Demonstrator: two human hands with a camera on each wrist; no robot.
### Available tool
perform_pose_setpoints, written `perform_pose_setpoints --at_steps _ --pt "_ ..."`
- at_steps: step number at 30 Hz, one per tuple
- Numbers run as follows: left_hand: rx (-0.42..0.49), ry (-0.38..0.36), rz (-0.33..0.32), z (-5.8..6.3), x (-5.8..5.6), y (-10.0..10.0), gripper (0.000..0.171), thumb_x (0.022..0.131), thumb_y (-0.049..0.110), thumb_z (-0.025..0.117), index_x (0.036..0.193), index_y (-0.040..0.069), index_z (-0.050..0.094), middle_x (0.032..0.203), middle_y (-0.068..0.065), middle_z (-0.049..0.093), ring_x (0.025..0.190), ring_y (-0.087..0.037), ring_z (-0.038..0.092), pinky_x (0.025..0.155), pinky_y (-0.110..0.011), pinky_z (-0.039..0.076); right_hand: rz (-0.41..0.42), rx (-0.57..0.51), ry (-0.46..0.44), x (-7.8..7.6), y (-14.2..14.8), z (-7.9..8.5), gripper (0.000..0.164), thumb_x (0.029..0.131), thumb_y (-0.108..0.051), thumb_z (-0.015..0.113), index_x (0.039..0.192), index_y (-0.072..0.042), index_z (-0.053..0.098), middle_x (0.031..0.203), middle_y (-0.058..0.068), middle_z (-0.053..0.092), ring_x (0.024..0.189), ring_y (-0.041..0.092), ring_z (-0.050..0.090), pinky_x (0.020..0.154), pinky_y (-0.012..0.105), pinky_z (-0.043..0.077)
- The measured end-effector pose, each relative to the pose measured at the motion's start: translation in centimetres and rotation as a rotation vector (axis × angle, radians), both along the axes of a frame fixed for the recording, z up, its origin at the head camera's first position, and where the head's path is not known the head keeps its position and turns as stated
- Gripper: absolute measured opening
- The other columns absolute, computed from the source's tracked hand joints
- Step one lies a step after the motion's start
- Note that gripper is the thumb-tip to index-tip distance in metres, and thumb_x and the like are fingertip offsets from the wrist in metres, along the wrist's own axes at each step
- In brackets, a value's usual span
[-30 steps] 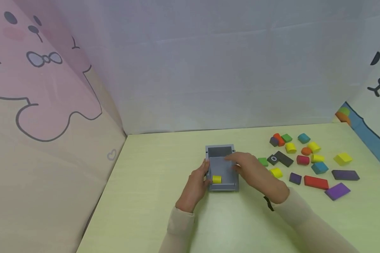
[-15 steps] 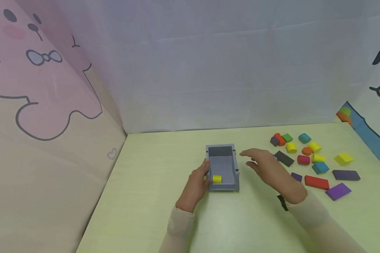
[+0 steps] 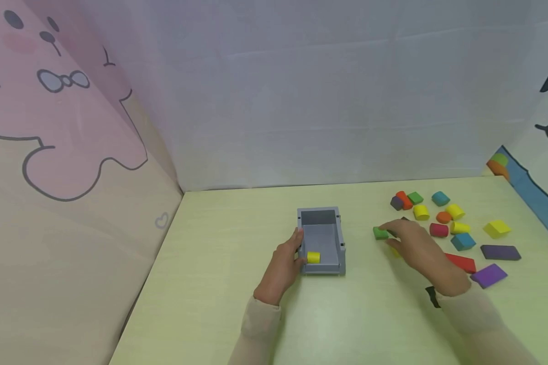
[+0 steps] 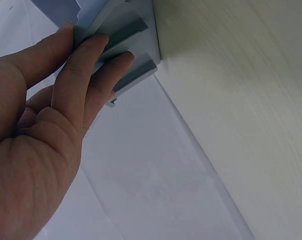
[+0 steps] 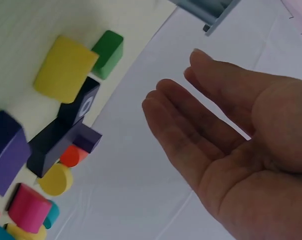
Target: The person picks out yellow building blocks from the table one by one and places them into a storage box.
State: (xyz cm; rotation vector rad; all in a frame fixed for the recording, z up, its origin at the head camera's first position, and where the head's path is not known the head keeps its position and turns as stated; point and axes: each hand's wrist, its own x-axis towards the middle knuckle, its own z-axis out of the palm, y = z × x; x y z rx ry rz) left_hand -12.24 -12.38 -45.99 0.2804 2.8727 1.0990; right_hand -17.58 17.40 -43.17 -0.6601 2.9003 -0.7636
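Note:
A grey rectangular box (image 3: pixel 325 237) stands on the table in the head view, a small yellow cylinder block (image 3: pixel 313 257) lying inside near its front. My left hand (image 3: pixel 280 266) grips the box's left wall. In the left wrist view, thumb and fingers (image 4: pixel 73 75) pinch that grey wall from both sides. To the right, my right hand (image 3: pixel 422 253) hovers over the near left side of the scattered blocks, holding nothing. Its fingertips overlap a green block (image 3: pixel 379 233) in the head view. The right wrist view has thumb and fingers apart, with the green block (image 5: pixel 109 54) away from them.
Several coloured blocks spread over the table's right side: a red bar (image 3: pixel 463 263), a purple block (image 3: pixel 489 276), a dark purple bar (image 3: pixel 501 252), a blue block (image 3: pixel 463 242) and a yellow one (image 3: pixel 498 229). A pale curtain (image 3: pixel 274 101) closes off the back.
My right hand has moved right, from over the box to above the blocks by the green one. The left hand keeps its grip on the box, and the yellow cylinder stays inside.

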Motion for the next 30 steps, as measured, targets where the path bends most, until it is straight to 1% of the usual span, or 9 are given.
perform_pose_setpoints --at_steps 5,7,14,17,22,30 --pt "-0.002 -0.002 0.001 0.0 -0.1 0.0 0.070 0.082 0.006 0.065 0.141 0.008 0.026 0.147 -0.006 0.022 0.123 -0.016 0.032 0.098 -0.036 0.039 0.003 0.016 -0.006 0.1 1.0 -0.5 0.036 0.074 0.000 0.071 0.109 0.001 0.060 0.105 0.020 0.061 0.096 0.036 0.054 0.080 0.052 0.049" --pt "-0.002 0.000 0.002 0.0 -0.1 0.0 0.071 0.082 0.006 0.065 0.141 0.008 0.026 0.147 -0.006 0.022 0.123 -0.016 0.032 0.098 -0.036 0.039 0.001 0.028 -0.011 0.2 1.2 -0.7 0.036 0.074 0.000 0.071 0.108 0.000 0.061 0.106 0.020 0.061 0.097 0.037 0.054 0.081 0.053 0.049" --pt "0.009 -0.011 0.005 0.0 -0.1 0.0 0.072 0.082 0.006 0.065 0.141 0.009 0.025 0.147 -0.006 0.021 0.124 -0.016 0.031 0.098 -0.036 0.038 -0.027 0.057 -0.069 0.3 1.7 -1.4 0.034 0.074 -0.002 0.072 0.107 -0.003 0.063 0.106 0.019 0.062 0.100 0.039 0.051 0.083 0.056 0.047" --pt "0.013 -0.021 0.006 0.0 -0.1 0.0 0.072 0.082 0.006 0.065 0.142 0.009 0.024 0.147 -0.005 0.021 0.124 -0.015 0.031 0.099 -0.036 0.038 -0.024 0.060 -0.065 0.3 1.7 -1.8 0.035 0.073 -0.002 0.073 0.106 -0.004 0.064 0.104 0.018 0.063 0.100 0.039 0.052 0.083 0.056 0.046" --pt "0.009 -0.016 0.009 -0.2 -0.1 0.0 0.073 0.082 0.005 0.065 0.142 0.010 0.024 0.147 -0.004 0.021 0.123 -0.015 0.031 0.099 -0.035 0.038 -0.016 0.066 -0.053 0.4 1.7 -2.3 0.034 0.069 -0.001 0.075 0.102 -0.004 0.065 0.100 0.017 0.064 0.096 0.038 0.054 0.082 0.055 0.048" --pt "0.012 -0.007 0.004 -0.3 -0.1 0.0 0.073 0.082 0.006 0.065 0.142 0.011 0.023 0.147 -0.004 0.022 0.123 -0.014 0.032 0.098 -0.036 0.038 -0.029 0.066 -0.069 0.3 1.7 -2.8 0.035 0.068 0.000 0.076 0.101 -0.002 0.065 0.101 0.019 0.063 0.094 0.038 0.053 0.082 0.056 0.048"
